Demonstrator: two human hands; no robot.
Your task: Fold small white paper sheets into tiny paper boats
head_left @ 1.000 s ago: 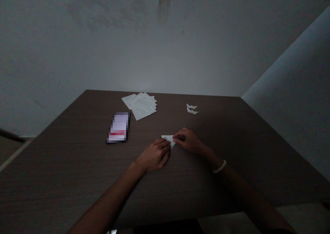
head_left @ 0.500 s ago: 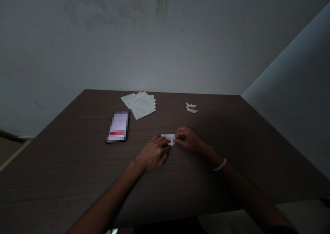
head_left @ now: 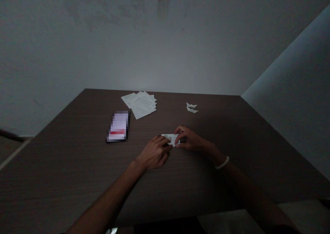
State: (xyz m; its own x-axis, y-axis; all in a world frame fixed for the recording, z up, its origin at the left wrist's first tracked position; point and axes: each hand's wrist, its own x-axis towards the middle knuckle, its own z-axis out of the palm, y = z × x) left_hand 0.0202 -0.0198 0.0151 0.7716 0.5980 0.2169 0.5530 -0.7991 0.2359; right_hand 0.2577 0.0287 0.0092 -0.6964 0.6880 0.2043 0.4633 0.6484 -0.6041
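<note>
Holding folded paper (head_left: 170, 139), between left hand (head_left: 154, 153), right hand (head_left: 188, 139)

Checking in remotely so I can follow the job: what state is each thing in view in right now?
Folded paper: white, creased, flat on the table, held.
Left hand: curled, fingertips on the paper's left part.
Right hand: fingers pinching the paper's right end.
Paper stack: printed sheets, loosely fanned, lying flat.
Two small folded paper pieces: lying close together, untouched.
Smartphone: face up, screen lit, content blurred.
Bead bracelet: worn on the right wrist.
</note>
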